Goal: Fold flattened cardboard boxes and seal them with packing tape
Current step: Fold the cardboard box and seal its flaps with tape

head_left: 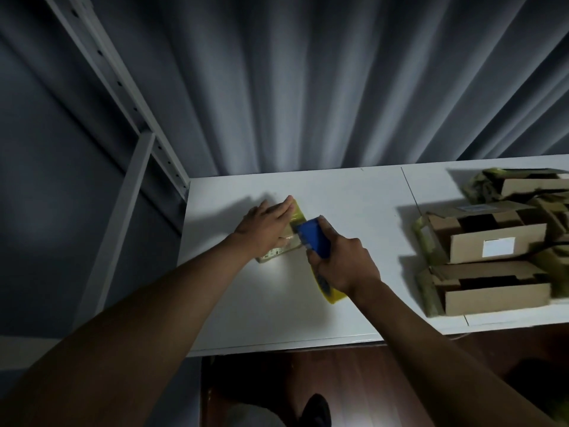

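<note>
Cardboard box is pressed flat by the left hand, fingers straight, to keep it steady; just beside it the blue tape dispenser is gripped by the right hand, probably for sealing

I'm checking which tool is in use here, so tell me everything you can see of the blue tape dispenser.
The blue plastic tape dispenser is a blocky hand tool. The right hand grips it, fingers curled round its near end, so its handle is hidden. Its far end sits against the small cardboard box that the left hand presses flat on the white table. A strip of yellowish tape trails back under the right hand. Motion blur hides any blade or roll.
</note>
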